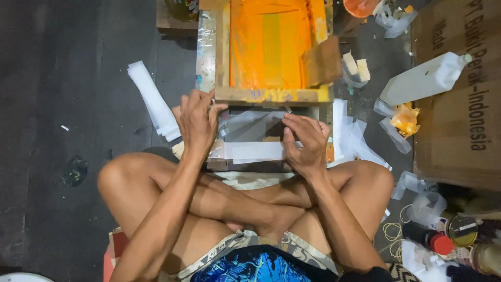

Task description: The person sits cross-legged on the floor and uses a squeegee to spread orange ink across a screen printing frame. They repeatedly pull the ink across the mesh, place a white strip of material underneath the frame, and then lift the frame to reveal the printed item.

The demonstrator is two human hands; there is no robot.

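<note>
Crossed legs (245,198), both hands (250,133) on white strip (255,151) below orange-inked screen frame (269,52).

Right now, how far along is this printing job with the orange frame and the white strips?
Done, it seems: the screen frame is already coated in orange ink, squeegee resting inside. In hand: the left hand lifts the frame's near edge while the right hand presses a white strip on the board beneath. Left: a stack of white strips waits on the floor; whether those are printed, I cannot tell.

Wooden frame (271,95), glossy orange ink; matt white paper strip (255,151).
</note>
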